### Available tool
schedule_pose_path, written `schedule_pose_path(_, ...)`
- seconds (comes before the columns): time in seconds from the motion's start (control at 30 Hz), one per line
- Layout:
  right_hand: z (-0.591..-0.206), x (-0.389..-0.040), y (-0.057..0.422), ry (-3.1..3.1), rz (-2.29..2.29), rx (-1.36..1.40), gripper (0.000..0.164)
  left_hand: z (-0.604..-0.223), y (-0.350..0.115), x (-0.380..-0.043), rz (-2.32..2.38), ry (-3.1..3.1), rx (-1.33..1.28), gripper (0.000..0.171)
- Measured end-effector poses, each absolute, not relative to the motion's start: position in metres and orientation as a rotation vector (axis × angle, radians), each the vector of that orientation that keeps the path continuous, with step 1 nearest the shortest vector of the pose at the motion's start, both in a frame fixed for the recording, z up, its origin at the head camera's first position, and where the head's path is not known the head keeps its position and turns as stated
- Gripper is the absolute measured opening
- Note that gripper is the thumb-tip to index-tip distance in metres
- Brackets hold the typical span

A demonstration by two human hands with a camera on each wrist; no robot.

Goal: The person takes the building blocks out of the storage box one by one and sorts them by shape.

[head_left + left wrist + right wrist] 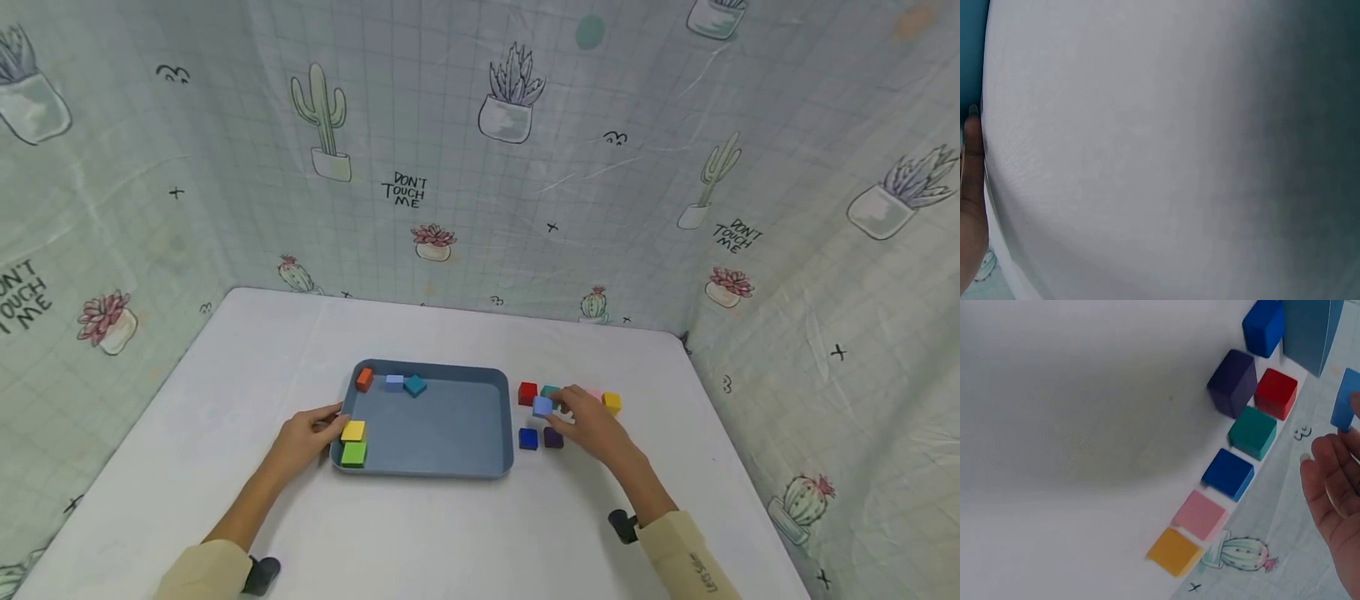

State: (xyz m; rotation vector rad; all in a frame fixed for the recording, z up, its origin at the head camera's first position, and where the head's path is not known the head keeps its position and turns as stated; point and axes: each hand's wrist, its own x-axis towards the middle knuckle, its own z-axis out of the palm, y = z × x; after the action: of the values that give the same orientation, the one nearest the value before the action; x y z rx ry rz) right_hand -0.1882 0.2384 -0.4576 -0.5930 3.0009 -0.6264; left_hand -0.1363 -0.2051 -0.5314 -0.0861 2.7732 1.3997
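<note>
My right hand (596, 427) pinches a light blue cube (542, 407) between thumb and fingertips, just right of the tray. That cube shows at the right edge of the right wrist view, held up off the table. At the left rim of the blue-grey tray (435, 425), my left hand (300, 437) grips the edge beside a yellow cube (353, 431). A green cube (354, 454) sits in front of the yellow one. Along the tray's back lie an orange-red block (364, 380), another light blue block (394, 383) and a teal block (416, 385).
Right of the tray stand a red cube (527, 393), a dark blue cube (528, 438), a purple cube (553, 437) and a yellow cube (612, 403). The right wrist view adds a teal cube (1252, 433), a blue cube (1229, 474) and a pink cube (1200, 514). A printed curtain hangs behind.
</note>
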Motion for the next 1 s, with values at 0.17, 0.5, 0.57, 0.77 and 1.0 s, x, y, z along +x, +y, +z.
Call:
schedule_pose_path(0.17,-0.457,-0.187,0.251,2.944,-0.635,-0.581,0.032,-0.533,-0.203,-0.135,1.398,2.766,-0.091,0.056)
schedule_pose_path(0.5,-0.463,-0.188,0.270,2.946,-0.624,-0.541,0.032,-0.529,-0.205,-0.135,1.400,2.779,-0.071,0.056)
schedule_pose_path(0.57,-0.464,-0.188,0.273,2.950,-0.624,-0.551,0.032,-0.529,-0.205,-0.135,1.399,2.774,-0.074,0.056)
schedule_pose_path(0.77,-0.467,-0.188,0.281,2.930,-0.640,-0.496,0.032,-0.531,-0.205,-0.135,1.394,2.774,-0.087,0.056)
schedule_pose_path(1.0,-0.468,-0.188,0.287,2.920,-0.640,-0.472,0.032,-0.531,-0.204,-0.136,1.392,2.788,-0.084,0.056)
